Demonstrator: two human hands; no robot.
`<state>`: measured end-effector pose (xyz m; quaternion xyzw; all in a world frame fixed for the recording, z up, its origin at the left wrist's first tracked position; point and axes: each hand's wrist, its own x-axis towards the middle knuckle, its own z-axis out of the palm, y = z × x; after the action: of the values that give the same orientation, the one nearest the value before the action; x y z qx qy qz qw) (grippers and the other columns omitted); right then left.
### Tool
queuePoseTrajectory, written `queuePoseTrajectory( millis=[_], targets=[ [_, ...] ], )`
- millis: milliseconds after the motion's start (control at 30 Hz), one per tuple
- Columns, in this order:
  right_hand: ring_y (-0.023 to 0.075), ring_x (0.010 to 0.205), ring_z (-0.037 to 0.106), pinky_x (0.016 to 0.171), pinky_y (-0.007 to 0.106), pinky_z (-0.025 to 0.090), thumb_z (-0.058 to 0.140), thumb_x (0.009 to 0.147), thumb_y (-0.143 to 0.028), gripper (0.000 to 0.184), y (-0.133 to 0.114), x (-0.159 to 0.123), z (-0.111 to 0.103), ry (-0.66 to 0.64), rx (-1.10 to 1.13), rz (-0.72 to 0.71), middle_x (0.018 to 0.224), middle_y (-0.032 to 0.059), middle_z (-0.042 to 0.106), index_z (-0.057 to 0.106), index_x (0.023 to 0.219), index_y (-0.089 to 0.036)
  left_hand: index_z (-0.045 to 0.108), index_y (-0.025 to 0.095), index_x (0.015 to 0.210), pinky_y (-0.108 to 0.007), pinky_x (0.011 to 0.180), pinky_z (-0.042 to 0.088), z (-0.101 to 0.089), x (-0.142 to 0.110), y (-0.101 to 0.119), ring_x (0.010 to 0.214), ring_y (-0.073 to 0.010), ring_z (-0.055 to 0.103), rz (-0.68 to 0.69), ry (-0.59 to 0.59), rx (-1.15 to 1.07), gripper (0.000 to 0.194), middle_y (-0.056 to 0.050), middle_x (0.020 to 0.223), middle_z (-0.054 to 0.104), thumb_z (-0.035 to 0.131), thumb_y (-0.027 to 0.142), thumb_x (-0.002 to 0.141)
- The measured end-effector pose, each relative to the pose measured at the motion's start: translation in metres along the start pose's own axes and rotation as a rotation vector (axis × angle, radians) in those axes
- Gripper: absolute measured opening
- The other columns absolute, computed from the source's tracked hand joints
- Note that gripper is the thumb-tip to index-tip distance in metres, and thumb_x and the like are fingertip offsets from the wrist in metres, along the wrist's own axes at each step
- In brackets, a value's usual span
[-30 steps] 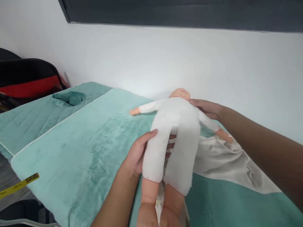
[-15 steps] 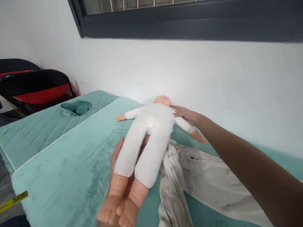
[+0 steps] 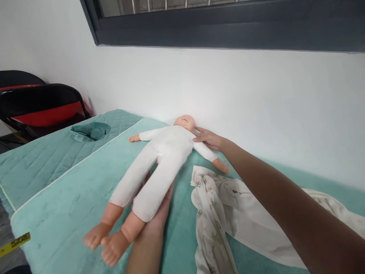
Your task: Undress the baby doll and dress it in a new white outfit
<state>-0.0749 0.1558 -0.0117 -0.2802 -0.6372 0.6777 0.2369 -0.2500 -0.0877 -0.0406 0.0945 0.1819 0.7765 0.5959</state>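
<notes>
A baby doll (image 3: 172, 146) with a white cloth body lies on its back on the teal bed cover, head toward the wall, arms spread and legs toward me. My left hand (image 3: 161, 215) is beneath the doll's thighs, palm up, supporting them; the doll hides most of its fingers. Around the doll's shoulder, at the right side of the picture, my right hand (image 3: 208, 139) has its thumb on the front and its fingers near the neck. Right of the doll lies a crumpled white printed baby garment (image 3: 212, 217), partly under my right forearm.
The teal bed cover (image 3: 71, 205) runs along a white wall (image 3: 228, 91) below a dark window frame (image 3: 199, 30). A teal quilted piece with a gathered opening (image 3: 90, 131) lies at the left. Black and red folding chairs (image 3: 42, 102) stand beyond it.
The doll has shifted left, its legs swinging further left, away from the garment. Both hands moved with it; my left hand now shows on the right side of the legs.
</notes>
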Motion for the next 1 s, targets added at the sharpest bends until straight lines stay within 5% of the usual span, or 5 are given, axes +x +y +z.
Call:
queuePoseTrajectory(
  millis=[200, 333, 567, 733, 1000],
  targets=[
    [0.0227, 0.113, 0.062, 0.098, 0.040, 0.048, 0.059, 0.085, -0.042, 0.061, 0.014, -0.007, 0.017, 0.276, -0.550, -0.054, 0.132, 0.0121, 0.061, 0.043, 0.139, -0.016, 0.066, 0.035, 0.106, -0.039, 0.105, 0.046, 0.014, -0.008, -0.017, 0.132, -0.0190, 0.048, 0.255, 0.173, -0.036, 0.028, 0.005, 0.129, 0.064, 0.040, 0.038, 0.097],
    [0.0228, 0.116, 0.058, 0.100, 0.040, 0.044, 0.044, 0.093, -0.049, 0.045, 0.035, -0.046, 0.033, 0.447, -0.792, -0.056, 0.129, 0.0082, 0.061, 0.054, 0.127, -0.020, 0.065, 0.026, 0.111, -0.038, 0.101, 0.051, 0.017, -0.018, -0.035, 0.128, -0.0188, 0.053, 0.181, 0.235, -0.085, 0.032, -0.003, 0.128, 0.065, 0.037, 0.020, 0.097],
    [0.0304, 0.136, 0.035, 0.112, 0.047, 0.028, 0.046, 0.091, -0.039, 0.035, 0.062, -0.210, 0.011, 0.747, -1.083, 0.080, 0.139, 0.0162, 0.047, 0.060, 0.113, -0.016, 0.058, 0.016, 0.105, -0.035, 0.090, 0.058, 0.020, -0.033, -0.053, 0.117, -0.0213, 0.062, -0.071, 0.324, -0.141, 0.024, -0.014, 0.133, 0.058, 0.038, 0.009, 0.093],
    [0.0316, 0.114, 0.052, 0.096, 0.046, 0.041, 0.049, 0.090, -0.042, 0.029, 0.045, -0.318, 0.002, 0.724, -1.365, 0.354, 0.116, 0.0152, 0.060, 0.062, 0.103, -0.020, 0.061, 0.018, 0.099, -0.033, 0.092, 0.054, 0.019, -0.033, -0.059, 0.110, -0.0183, 0.064, -0.113, 0.235, 0.091, 0.014, -0.011, 0.121, 0.065, 0.054, 0.017, 0.087],
    [0.0238, 0.089, 0.059, 0.074, 0.033, 0.040, 0.038, 0.094, -0.025, 0.024, 0.025, -0.316, 0.074, 0.737, -1.411, 0.435, 0.096, 0.0108, 0.067, 0.062, 0.093, -0.019, 0.065, 0.016, 0.106, -0.033, 0.099, 0.046, 0.020, -0.060, -0.077, 0.104, -0.0184, 0.063, -0.054, 0.017, 0.648, 0.031, -0.008, 0.110, 0.068, 0.070, 0.024, 0.076]
  ],
)
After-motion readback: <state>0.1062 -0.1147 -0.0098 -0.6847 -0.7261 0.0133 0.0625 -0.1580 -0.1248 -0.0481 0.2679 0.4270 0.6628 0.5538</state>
